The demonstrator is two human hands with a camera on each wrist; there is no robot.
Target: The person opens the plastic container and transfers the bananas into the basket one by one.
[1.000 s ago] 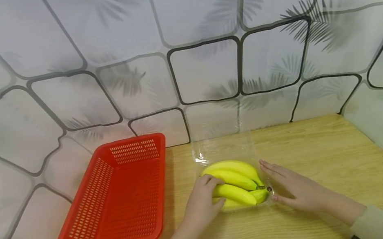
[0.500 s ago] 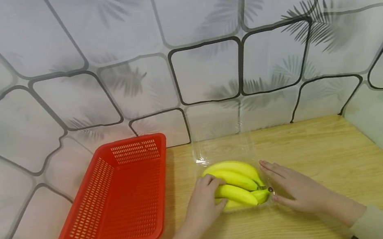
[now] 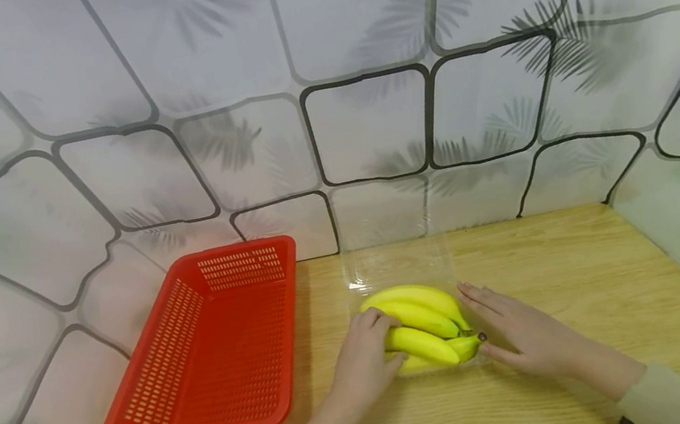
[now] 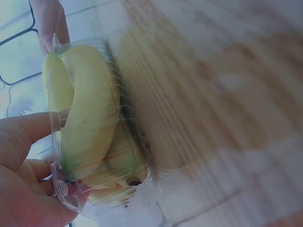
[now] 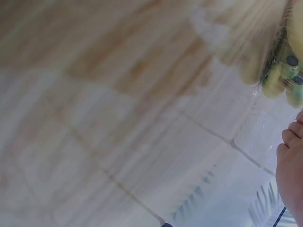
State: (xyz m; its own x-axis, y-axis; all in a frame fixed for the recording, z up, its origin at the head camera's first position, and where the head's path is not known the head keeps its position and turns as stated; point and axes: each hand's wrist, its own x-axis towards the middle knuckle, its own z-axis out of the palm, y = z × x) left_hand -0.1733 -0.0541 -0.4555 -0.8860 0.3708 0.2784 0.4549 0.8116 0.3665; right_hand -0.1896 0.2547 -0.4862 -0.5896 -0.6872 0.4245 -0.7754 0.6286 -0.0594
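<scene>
Several yellow bananas point(image 3: 422, 346) lie in a clear plastic clamshell box, its transparent lid point(image 3: 397, 262) raised at the back. My left hand point(image 3: 361, 355) curls over the left end of the bananas, with its thumb on the near side, and holds the front banana. In the left wrist view its fingers reach past the box's rim point(image 4: 56, 142). Fairly straight fingers of my right hand point(image 3: 524, 338) rest against or close beside the box's right end; contact is hard to tell. Dark banana tips point(image 5: 292, 60) show near the right hand point(image 5: 291, 170) in the right wrist view.
A red perforated plastic basket point(image 3: 224, 361) stands left of the box on the wooden table point(image 3: 585, 263). Nothing lies inside the basket. Behind the table rises a wall point(image 3: 367, 127) with a stone-and-leaf pattern.
Almost nothing differs. The left hand and the bananas have shifted very slightly to the right in the head view, which has itself drifted a little. The right hand keeps its place.
</scene>
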